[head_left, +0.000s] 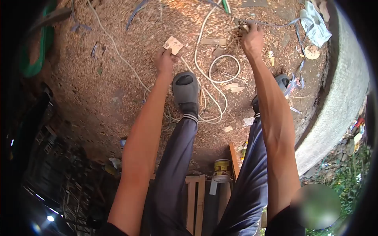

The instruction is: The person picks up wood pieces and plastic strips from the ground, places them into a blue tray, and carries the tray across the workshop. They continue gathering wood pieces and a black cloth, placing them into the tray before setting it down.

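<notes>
My left hand (165, 61) grips the lower edge of a small square wooden piece (173, 45), held just beyond my left shoe. My right hand (252, 37) reaches farther out on the right, its fingers closed at a small light-coloured thing too small to name, close to a dark strap (271, 24) on the ground. Between the hands a pale cable (197, 49) runs down the ground and forms a loop (224, 56). A flat strip of wood (213, 41) lies near the loop.
Wood chips cover the ground (98, 94). A curved concrete edge (334, 94) borders the right side, near a pale plastic bag (315, 25). My shoes (186, 88) stand by the cable. A green frame (33, 67) is at the left, a tin (222, 170) below.
</notes>
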